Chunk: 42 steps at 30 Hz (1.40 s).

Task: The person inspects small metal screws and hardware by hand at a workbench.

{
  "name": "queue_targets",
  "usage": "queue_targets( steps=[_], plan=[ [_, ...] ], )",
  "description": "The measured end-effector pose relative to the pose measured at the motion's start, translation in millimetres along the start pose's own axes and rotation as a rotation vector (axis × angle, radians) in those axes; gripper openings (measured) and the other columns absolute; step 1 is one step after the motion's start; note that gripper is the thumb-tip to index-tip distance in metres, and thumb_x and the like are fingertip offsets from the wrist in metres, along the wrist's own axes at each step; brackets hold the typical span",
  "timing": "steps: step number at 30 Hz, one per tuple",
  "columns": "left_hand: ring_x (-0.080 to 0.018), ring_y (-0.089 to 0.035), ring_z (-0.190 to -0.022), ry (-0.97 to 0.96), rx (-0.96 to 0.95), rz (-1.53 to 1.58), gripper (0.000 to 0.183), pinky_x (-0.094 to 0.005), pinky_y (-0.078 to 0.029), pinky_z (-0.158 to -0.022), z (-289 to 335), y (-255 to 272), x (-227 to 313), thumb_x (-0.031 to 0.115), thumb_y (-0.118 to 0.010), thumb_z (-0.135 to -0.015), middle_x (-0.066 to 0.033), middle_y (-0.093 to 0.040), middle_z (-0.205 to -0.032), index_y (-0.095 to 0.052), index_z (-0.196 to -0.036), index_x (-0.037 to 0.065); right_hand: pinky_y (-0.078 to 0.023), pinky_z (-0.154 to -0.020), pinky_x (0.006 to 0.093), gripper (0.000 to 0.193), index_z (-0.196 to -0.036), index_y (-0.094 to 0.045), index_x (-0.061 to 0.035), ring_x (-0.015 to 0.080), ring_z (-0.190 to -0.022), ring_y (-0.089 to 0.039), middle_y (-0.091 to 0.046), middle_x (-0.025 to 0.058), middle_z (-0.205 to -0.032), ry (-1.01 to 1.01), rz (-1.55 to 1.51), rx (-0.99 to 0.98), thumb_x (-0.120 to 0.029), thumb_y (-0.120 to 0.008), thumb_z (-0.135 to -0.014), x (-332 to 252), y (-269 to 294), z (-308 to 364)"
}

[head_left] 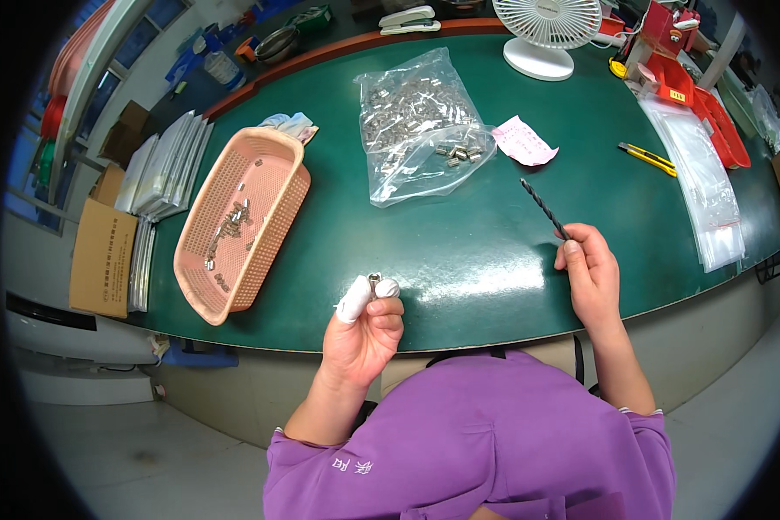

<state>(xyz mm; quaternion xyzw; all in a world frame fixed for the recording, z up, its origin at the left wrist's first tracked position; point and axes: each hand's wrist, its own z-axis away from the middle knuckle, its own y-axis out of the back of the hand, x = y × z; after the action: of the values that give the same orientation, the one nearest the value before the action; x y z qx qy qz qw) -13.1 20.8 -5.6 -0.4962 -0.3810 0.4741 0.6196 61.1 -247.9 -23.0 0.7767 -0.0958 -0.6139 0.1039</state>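
My left hand point(366, 334), with white wraps on its thumb and index finger, pinches a small metal sleeve point(374, 278) near the front edge of the table. In my right hand point(588, 269) is a dark twist drill bit point(542, 204), gripped by its lower end, its tip slanting up and to the left. The two hands are well apart. Beyond them lies a clear plastic bag point(420, 130) full of small metal sleeves, several of which show at its mouth. To the left, a pink perforated basket point(273, 251) holds a scatter of similar metal parts.
The green table point(442, 243) carries a pink paper slip point(525, 141), a yellow utility knife point(647, 159) and a stack of clear plastic bags point(698, 191) at right. A white fan point(542, 56) stands at the back. Cardboard point(104, 258) and wrapped flat packs point(169, 165) are at left.
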Motion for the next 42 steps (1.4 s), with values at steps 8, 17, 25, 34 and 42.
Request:
queue_targets(
  steps=[8,17,25,34,42],
  plan=[
    [-0.011,-0.052,-0.066,-1.07,0.041,-1.256,0.013,-0.0237,-0.047,-0.06,-0.6,-24.1,66.2,0.008,-0.052,-0.085,-0.0086,-0.057,-0.088,-0.051,-0.097,0.003,-0.04,-0.055,0.0212,0.013,-0.095,-0.052,0.0008,0.0072,-0.06,-0.05,-0.053,0.0019,-0.064,-0.011,0.001,0.01,-0.007,-0.046,-0.086,1.5,1.7,1.2],
    [-0.0154,-0.056,-0.086,-1.494,0.66,-2.432,0.023,-0.0252,-0.044,-0.078,-4.6,-40.2,148.9,0.007,-0.057,-0.082,-0.0063,-0.059,-0.096,-0.056,-0.104,0.001,-0.04,-0.054,0.0214,0.013,-0.096,-0.052,0.0003,0.0071,-0.059,-0.05,-0.054,0.0017,-0.065,0.018,-0.042,0.001,-0.006,-0.047,-0.086,2.0,0.5,0.6],
    [-0.0226,-0.061,-0.078,-0.924,-0.223,-2.473,0.016,-0.0291,-0.049,-0.07,-124.8,-44.7,10.2,0.007,-0.061,-0.075,-0.0123,-0.062,-0.087,-0.062,-0.091,0.004,-0.04,-0.053,0.0218,0.013,-0.096,-0.052,-0.0004,0.0074,-0.058,-0.05,-0.054,0.0015,-0.063,0.011,-0.05,0.002,-0.007,-0.048,-0.086,3.0,2.6,-2.0],
    [-0.0337,-0.056,-0.081,-0.662,-0.041,-2.817,0.017,-0.0392,-0.044,-0.073,-183.4,-36.0,5.8,0.01,-0.062,-0.07,-0.0188,-0.058,-0.081,-0.06,-0.083,0.001,-0.04,-0.052,0.0231,0.012,-0.095,-0.053,-0.0013,0.0082,-0.057,-0.049,-0.053,0.0014,-0.063,-0.002,-0.044,-0.002,-0.008,-0.048,-0.086,4.1,4.5,-3.0],
    [-0.0113,-0.054,-0.074,-0.577,-0.067,-2.043,0.024,-0.0245,-0.045,-0.064,-118.5,-49.4,1.2,0.003,-0.058,-0.078,-0.0042,-0.057,-0.086,-0.056,-0.102,0.004,-0.04,-0.053,0.0232,0.012,-0.095,-0.052,-0.0012,0.0089,-0.058,-0.05,-0.053,0.0015,-0.064,-0.018,-0.064,-0.002,-0.008,-0.047,-0.086,4.3,7.0,-0.7]
  ],
)
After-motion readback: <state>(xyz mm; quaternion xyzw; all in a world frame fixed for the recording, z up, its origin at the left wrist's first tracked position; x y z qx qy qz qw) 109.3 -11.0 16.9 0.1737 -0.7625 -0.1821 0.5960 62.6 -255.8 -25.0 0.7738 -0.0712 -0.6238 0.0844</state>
